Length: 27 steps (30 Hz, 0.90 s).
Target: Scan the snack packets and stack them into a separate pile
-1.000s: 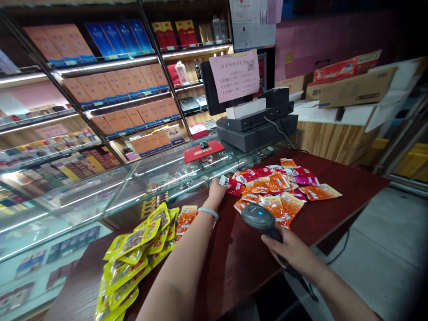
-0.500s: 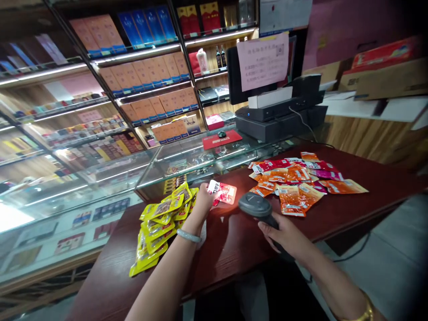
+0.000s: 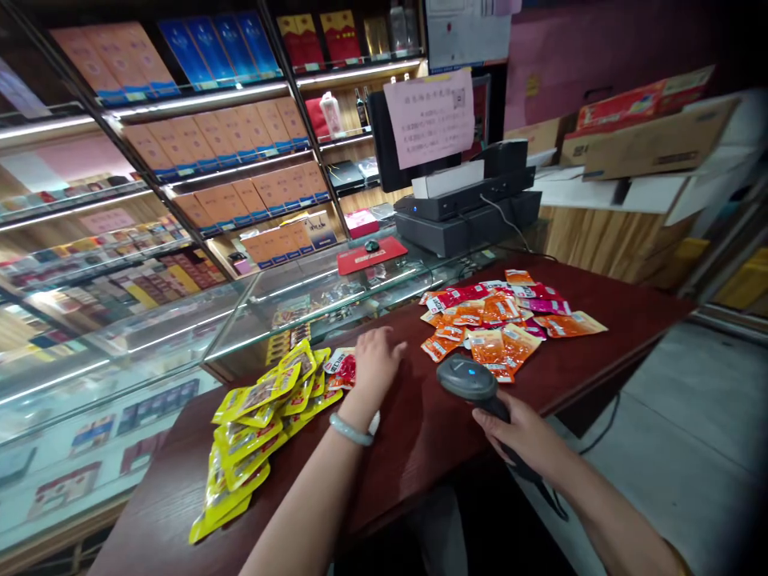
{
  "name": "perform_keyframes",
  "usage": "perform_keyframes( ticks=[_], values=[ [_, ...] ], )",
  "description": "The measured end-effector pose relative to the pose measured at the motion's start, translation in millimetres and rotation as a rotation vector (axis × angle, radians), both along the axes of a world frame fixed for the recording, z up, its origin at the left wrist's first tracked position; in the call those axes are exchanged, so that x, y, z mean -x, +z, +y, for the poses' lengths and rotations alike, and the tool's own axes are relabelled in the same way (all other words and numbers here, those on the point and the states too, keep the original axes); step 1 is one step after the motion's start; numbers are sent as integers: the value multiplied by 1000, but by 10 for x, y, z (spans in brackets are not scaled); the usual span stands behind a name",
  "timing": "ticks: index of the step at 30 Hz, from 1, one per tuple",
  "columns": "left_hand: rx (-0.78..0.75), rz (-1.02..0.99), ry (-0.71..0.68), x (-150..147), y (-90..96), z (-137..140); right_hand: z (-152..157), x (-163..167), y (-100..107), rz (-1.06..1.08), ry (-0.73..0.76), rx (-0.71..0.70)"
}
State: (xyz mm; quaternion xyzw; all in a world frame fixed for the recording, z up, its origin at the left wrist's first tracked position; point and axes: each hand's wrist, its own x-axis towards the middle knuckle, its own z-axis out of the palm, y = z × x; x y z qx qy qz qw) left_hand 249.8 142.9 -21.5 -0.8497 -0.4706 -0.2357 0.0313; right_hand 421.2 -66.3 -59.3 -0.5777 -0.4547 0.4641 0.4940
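My left hand [image 3: 378,360] is over the dark red table [image 3: 414,456], its fingers apart and nothing seen in them. Just left of it lies a red and white snack packet [image 3: 342,370], partly hidden by the hand, against a pile of yellow snack packets [image 3: 258,420]. My right hand [image 3: 519,432] grips the handle of a grey barcode scanner [image 3: 471,380], whose head points forward above the table with a small blue light on top. Beyond the scanner is a loose heap of orange, red and pink snack packets [image 3: 501,308].
A glass display counter [image 3: 324,300] adjoins the table's far side. On it are a red mouse pad [image 3: 393,254] and a cash register [image 3: 462,220] with a monitor. Cardboard boxes [image 3: 654,144] are stacked at the right. Lit shelves [image 3: 240,176] of boxed goods line the back.
My left hand has let go of the red and white packet, which now lies beside the yellow pile. The scanner stays in my right hand, and the whole view has turned slightly right.
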Motion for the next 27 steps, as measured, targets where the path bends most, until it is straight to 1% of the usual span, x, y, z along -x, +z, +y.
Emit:
perform_keyframes(
  ticks=[2, 5, 8, 10, 12, 14, 15, 18, 21, 24, 27],
  values=[
    [123, 62, -39, -339, -98, -1, -44, -66, 5, 8, -46, 23],
    [258, 142, -8, -740, -194, 1, -99, -130, -5, 14, -90, 50],
    [315, 174, 41, -938, -211, 19, -132, -173, -37, 5, -96, 54],
    [356, 168, 53, -941, -200, 44, -139, -196, -54, 4, -101, 49],
    [446, 131, 49, -844, -190, 68, -134, -207, -54, 2, -97, 40],
    [531, 83, 31, -662, -187, 74, -121, -202, -41, 7, -84, 33],
    [550, 62, 19, -551, -187, 65, -111, -193, -32, 9, -80, 30],
    [544, 11, 4, -199, -187, -10, -72, -139, -10, 8, -59, 22],
    [554, -32, 24, 79, -194, -126, -12, -48, 4, -1, -1, 5],
    [541, -60, 29, 255, -222, -217, 57, 70, 39, 11, 44, -14],
    [518, -77, 37, 399, -237, -247, 108, 180, 84, 31, 65, -27]
  ],
)
